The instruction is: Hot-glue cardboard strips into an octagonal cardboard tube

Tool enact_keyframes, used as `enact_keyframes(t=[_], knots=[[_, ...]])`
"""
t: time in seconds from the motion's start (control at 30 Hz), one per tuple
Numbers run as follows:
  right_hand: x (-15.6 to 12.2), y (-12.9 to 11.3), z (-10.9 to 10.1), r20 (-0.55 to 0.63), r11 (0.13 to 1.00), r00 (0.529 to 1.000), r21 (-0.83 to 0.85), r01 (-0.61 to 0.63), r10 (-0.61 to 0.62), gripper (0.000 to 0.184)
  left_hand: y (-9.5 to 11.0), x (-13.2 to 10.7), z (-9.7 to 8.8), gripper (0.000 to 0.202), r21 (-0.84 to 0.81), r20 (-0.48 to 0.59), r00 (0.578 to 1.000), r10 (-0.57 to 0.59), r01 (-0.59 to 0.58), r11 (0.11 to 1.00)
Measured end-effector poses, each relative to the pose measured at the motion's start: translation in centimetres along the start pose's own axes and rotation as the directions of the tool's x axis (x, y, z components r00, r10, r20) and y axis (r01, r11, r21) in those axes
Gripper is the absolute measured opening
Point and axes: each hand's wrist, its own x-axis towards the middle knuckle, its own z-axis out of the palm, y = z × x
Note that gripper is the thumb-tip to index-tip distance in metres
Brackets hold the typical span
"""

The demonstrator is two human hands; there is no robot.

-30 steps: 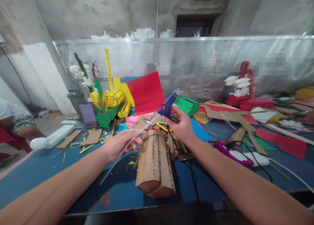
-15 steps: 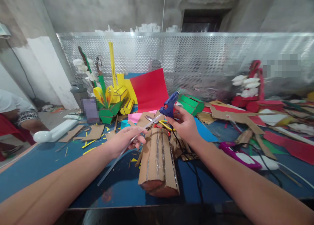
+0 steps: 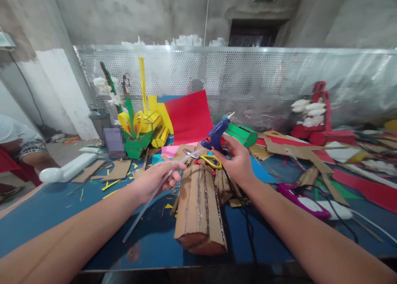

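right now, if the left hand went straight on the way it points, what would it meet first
Probably the back of the glue gun in the right hand; the glue stick in the left hand aims there, depth unclear.

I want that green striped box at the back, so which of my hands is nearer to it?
Right. The right hand, holding the glue gun, is just in front of the green box; the left hand, holding the glue stick, is farther off to its left.
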Motion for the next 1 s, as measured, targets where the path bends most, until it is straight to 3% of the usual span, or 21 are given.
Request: enact_keyframes(t=[0.23, 0.4, 0.6, 0.83, 1.0], knots=[[0.1, 0.2, 0.2, 0.035, 0.985, 0.99, 0.108, -0.136, 0.133, 0.062, 0.3, 0.0, 0.2, 0.073, -0.049, -0.048, 0.999, -0.013, 0.01, 0.999], [0.1, 0.6, 0.4, 0.077, 0.956, 0.973, 0.184, -0.228, 0.217, 0.067, 0.5, 0.0, 0.1, 0.074, -0.029, -0.02, 1.0, -0.007, 0.006, 1.0], [0.0, 0.3, 0.5, 0.077, 0.955, 0.973, 0.186, -0.23, 0.219, 0.071, 0.3, -0.1, 0.0, 0.076, 0.036, 0.002, 1.0, 0.004, -0.004, 0.999], [-0.4, -0.7, 0.8, -0.012, 0.981, 0.991, 0.142, -0.129, 0.132, 0.069, 0.0, -0.1, 0.2, 0.072, 0.154, 0.017, 1.0, 0.012, -0.014, 0.988], [-0.7, -1.0, 0.9, 0.015, 0.982, 0.988, 0.108, -0.156, 0.155, 0.074, -0.1, -0.3, 0.4, 0.068, 0.215, 0.064, 0.997, 0.039, -0.052, 0.975]])
